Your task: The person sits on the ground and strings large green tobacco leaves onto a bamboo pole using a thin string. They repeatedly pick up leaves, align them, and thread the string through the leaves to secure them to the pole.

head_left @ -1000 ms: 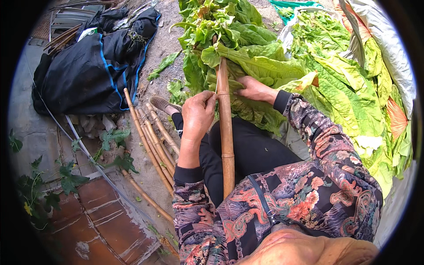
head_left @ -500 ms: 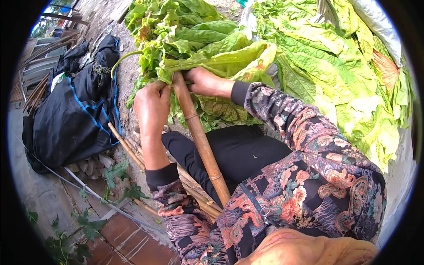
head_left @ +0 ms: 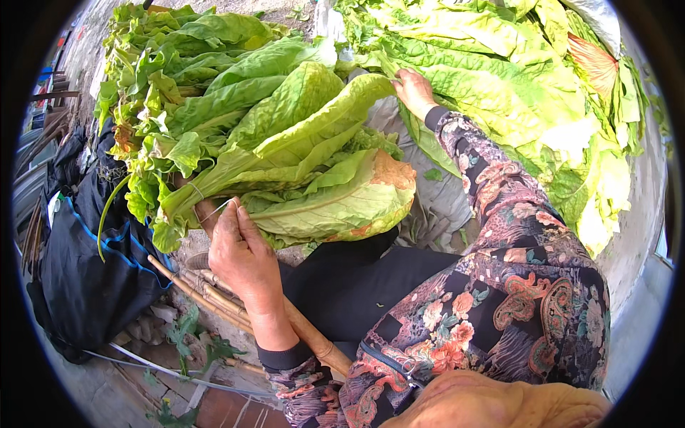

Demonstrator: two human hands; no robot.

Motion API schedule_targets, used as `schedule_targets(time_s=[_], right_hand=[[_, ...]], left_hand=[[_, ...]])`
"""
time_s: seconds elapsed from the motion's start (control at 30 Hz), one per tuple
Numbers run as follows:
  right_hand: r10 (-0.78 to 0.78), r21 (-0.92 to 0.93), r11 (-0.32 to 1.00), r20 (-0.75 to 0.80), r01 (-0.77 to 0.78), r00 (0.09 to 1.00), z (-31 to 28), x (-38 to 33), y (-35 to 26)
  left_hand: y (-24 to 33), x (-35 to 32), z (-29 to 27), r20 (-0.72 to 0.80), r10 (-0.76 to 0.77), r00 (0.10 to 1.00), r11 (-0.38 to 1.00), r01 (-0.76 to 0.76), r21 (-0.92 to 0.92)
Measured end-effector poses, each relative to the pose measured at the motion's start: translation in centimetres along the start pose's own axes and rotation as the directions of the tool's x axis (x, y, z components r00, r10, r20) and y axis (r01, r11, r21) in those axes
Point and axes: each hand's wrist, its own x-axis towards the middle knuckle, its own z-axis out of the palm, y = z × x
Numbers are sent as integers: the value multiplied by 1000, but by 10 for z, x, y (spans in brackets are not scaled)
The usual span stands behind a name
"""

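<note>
Head: bamboo pole (head_left: 318, 340) slants lengthwise toward upper left.

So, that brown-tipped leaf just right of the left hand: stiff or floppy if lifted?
Probably floppy: the brown-tipped leaf is broad and thin-looking, though its pale midrib may stiffen it lengthwise. Likely light for its size. The brown tip looks dry, so it may crack.

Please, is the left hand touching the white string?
Touching: the head view shows the white string running into the left hand, pinched between its fingers.
</note>
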Motion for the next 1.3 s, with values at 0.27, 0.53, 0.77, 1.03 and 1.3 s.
schedule_targets(time_s=[0.27,0.53,0.77,1.03,1.3], right_hand=[[32,-320,946,268,58,963,75,-34,38],[-268,-337,915,-93,223,959,26,-18,34],[-140,-595,760,244,262,960,-12,42,50],[-150,-551,783,283,289,947,-12,10,60],[-6,-154,981,577,117,817,20,-53,-17]], left_hand=[[9,3,-7,15,-32,999,998,33,-51],[7,2,-9,24,-29,999,999,29,-37],[3,0,-11,1,-13,1000,996,13,-93],[-1,-3,-12,-4,-37,999,989,36,-143],[1,-5,-14,19,-115,993,963,116,-244]])
